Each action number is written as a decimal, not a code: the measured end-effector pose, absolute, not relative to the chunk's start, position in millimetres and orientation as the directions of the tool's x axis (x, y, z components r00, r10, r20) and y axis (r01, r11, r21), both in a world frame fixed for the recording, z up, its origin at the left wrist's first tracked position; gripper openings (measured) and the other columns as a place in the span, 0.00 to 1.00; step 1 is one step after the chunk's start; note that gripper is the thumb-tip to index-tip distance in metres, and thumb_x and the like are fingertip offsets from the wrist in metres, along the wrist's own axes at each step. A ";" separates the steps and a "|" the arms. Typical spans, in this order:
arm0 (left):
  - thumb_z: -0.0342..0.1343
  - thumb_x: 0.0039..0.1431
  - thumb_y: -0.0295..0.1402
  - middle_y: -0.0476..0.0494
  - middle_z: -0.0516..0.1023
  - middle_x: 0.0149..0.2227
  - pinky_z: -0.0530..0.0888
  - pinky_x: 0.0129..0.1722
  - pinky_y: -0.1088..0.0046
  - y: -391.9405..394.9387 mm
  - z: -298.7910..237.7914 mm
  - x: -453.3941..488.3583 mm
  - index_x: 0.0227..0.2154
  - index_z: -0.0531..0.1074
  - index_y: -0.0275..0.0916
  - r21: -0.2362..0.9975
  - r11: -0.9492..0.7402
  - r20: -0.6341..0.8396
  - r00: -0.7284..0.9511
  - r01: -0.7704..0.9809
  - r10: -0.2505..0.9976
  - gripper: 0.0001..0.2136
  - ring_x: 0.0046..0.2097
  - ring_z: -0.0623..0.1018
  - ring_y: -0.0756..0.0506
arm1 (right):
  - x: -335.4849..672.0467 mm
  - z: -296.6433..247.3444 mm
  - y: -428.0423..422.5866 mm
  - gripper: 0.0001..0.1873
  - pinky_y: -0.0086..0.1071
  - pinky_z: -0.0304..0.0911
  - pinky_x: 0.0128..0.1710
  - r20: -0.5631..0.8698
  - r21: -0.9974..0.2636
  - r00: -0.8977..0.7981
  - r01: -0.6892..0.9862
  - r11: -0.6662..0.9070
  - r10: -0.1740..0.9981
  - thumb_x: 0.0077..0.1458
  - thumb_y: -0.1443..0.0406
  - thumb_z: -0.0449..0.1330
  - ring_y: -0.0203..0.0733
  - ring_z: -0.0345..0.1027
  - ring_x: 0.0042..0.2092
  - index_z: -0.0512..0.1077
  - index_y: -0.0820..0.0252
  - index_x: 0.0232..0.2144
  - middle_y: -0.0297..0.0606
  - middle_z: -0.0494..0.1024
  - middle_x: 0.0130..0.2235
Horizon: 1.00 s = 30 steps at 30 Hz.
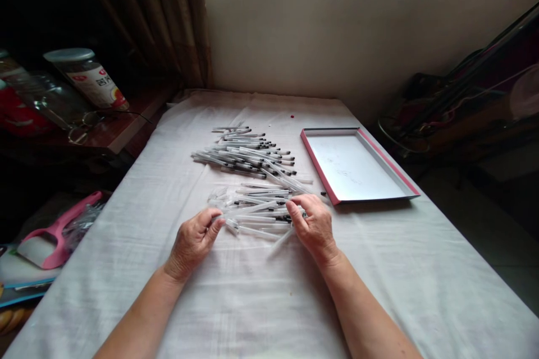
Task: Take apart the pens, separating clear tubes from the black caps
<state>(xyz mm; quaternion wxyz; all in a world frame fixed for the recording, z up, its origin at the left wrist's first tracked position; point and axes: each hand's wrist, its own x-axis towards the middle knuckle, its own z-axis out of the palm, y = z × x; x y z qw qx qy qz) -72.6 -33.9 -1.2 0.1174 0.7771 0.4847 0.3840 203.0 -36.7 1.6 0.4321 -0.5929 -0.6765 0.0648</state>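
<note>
A heap of clear pens with dark tips [248, 158] lies in the middle of a table under a white cloth [236, 303]. Closer to me is a smaller bunch of clear pen tubes [256, 210]. My left hand [194, 241] rests on the cloth with its fingers pinched together at the left end of that bunch. At the bunch's right end, my right hand [314, 225] has its fingers curled and closed on the tubes.
A shallow tray with a pink rim [320, 171] lies right of the pens. Jars [90, 78] stand on a shelf at the left. A pink-handled tool [54, 233] lies lower left. The wall and dark clutter [463, 106] are at the back and right.
</note>
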 end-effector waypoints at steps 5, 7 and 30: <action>0.50 0.67 0.38 0.45 0.80 0.33 0.75 0.34 0.77 -39.5 -3.5 -60.6 0.39 0.71 0.39 0.497 -0.634 0.571 0.327 0.593 0.753 0.09 0.32 0.80 0.48 | 192.1 8.9 -45.0 0.30 0.29 0.55 0.25 0.282 -0.803 -0.032 0.539 0.255 0.959 0.63 0.49 0.49 0.34 0.59 0.21 0.63 0.57 0.14 0.33 0.66 0.17; 0.50 0.67 0.36 0.45 0.79 0.33 0.74 0.33 0.77 -40.4 -4.1 -58.1 0.41 0.70 0.39 0.487 -0.652 0.574 0.349 0.582 0.741 0.08 0.31 0.79 0.49 | 188.8 10.3 -45.6 0.30 0.28 0.55 0.23 0.214 -0.884 -0.032 0.420 0.207 0.976 0.62 0.48 0.50 0.33 0.58 0.20 0.61 0.58 0.13 0.32 0.64 0.16; 0.49 0.65 0.44 0.41 0.80 0.39 0.72 0.44 0.64 -8.4 -6.9 -82.6 0.38 0.77 0.40 0.398 -0.444 0.555 0.174 0.803 0.813 0.15 0.41 0.77 0.42 | 204.7 -12.8 -28.5 0.09 0.43 0.63 0.50 0.485 -0.622 0.071 0.728 0.287 0.872 0.60 0.60 0.56 0.48 0.71 0.44 0.77 0.54 0.35 0.41 0.81 0.39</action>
